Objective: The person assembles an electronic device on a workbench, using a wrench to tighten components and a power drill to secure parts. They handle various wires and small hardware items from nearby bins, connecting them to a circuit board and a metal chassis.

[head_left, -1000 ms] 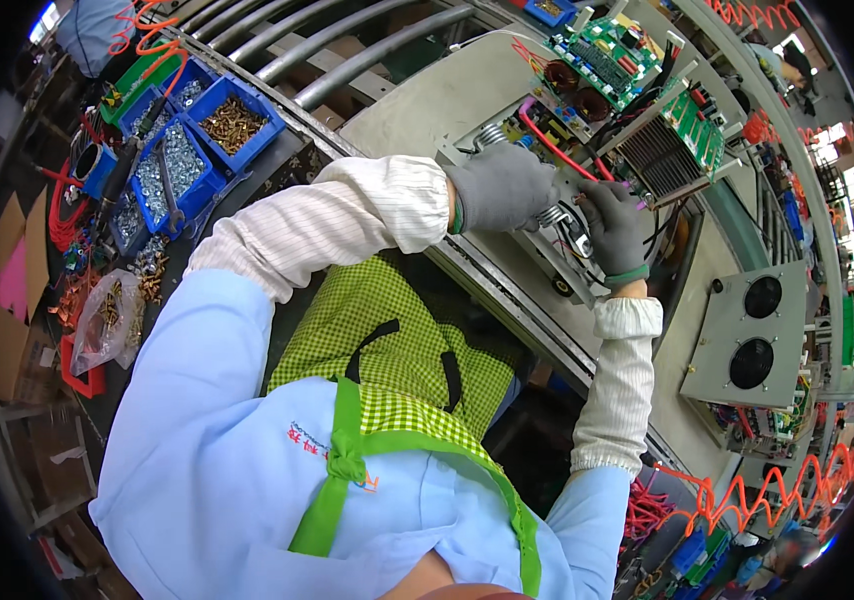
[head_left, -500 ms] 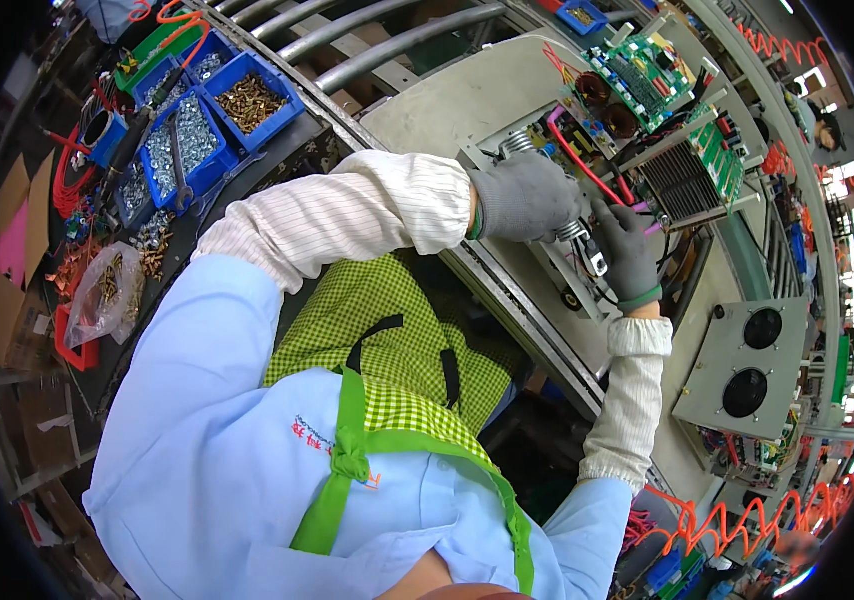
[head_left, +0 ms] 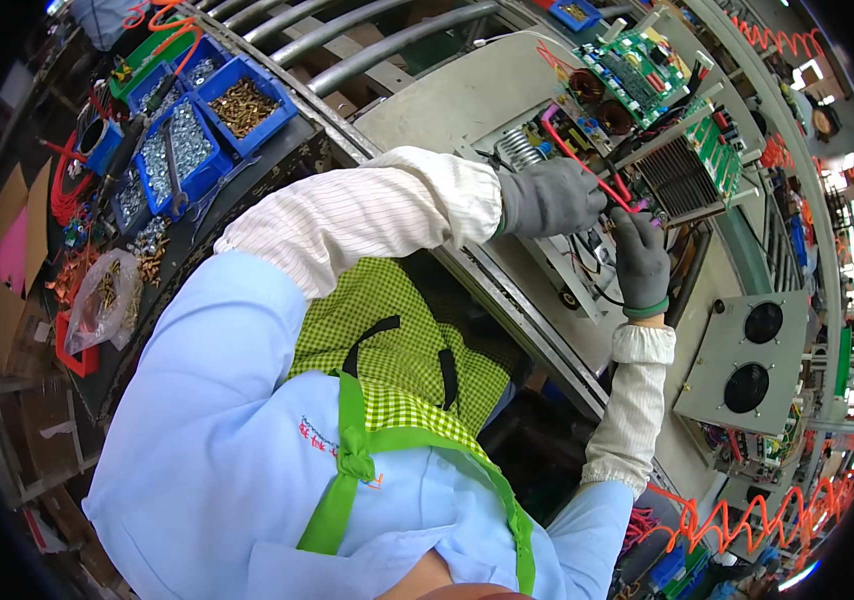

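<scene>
Against the frame from half a second ago, we see our two hands almost where they were over the open metal chassis (head_left: 467,100); the whole scene sits slightly lower and to the right in the view, and the right hand has edged a touch nearer the heat sink.

Our left hand (head_left: 550,197), in a grey glove, is curled into a loose fist with the fingers drawn together around the red wire (head_left: 587,170), which runs up from the glove toward the green circuit board (head_left: 637,75). Our right hand (head_left: 640,262), also grey-gloved with a green cuff, points its fingers upward; thumb and forefinger are pinched together at a small pinkish tip right beside the lower end of the red wire, though we cannot tell exactly what they pinch.

Our left forearm, in a white striped sleeve, reaches across from the left, bent at the elbow. Our right forearm rises nearly straight up from the lower edge. The finned heat sink (head_left: 677,180) lies just beside the right fingertips. Blue bins of screws (head_left: 197,130) stand well apart at the upper left, and a grey panel with two fans (head_left: 747,360) lies to the right.
</scene>
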Motion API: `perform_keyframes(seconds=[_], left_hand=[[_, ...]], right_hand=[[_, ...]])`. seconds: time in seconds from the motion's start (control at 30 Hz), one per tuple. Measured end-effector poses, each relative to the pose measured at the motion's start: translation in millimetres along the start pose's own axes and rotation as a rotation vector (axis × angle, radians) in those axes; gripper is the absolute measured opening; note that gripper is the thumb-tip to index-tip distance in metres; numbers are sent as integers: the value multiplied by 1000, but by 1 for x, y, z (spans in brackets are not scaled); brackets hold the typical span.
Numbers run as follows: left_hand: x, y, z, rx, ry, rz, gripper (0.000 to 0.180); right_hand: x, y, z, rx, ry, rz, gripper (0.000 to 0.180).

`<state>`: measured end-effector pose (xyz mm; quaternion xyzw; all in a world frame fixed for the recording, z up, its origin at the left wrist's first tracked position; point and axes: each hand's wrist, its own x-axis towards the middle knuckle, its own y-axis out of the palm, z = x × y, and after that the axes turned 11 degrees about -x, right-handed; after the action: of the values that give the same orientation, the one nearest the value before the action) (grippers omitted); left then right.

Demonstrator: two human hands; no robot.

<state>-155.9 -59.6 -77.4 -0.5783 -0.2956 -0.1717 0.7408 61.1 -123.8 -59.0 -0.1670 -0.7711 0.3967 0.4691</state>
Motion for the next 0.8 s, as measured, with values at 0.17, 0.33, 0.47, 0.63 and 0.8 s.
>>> perform_keyframes(seconds=[0.17, 0.33, 0.47, 0.63, 0.8], left_hand=[[18, -10, 14, -148, -43, 486, 13], [41, -21, 26, -180, -115, 713, 20], [32, -19, 34, -133, -64, 694, 35], [26, -23, 38, -106, -92, 691, 38], [23, -28, 39, -110, -144, 664, 26]], right_hand=[[-8, -2, -3, -41, 14, -12, 42], [-19, -2, -11, -29, 19, -26, 40], [-17, 0, -8, -4, 22, 2, 39], [-7, 2, 0, -40, 25, 4, 38], [0, 11, 7, -39, 12, -34, 43]])
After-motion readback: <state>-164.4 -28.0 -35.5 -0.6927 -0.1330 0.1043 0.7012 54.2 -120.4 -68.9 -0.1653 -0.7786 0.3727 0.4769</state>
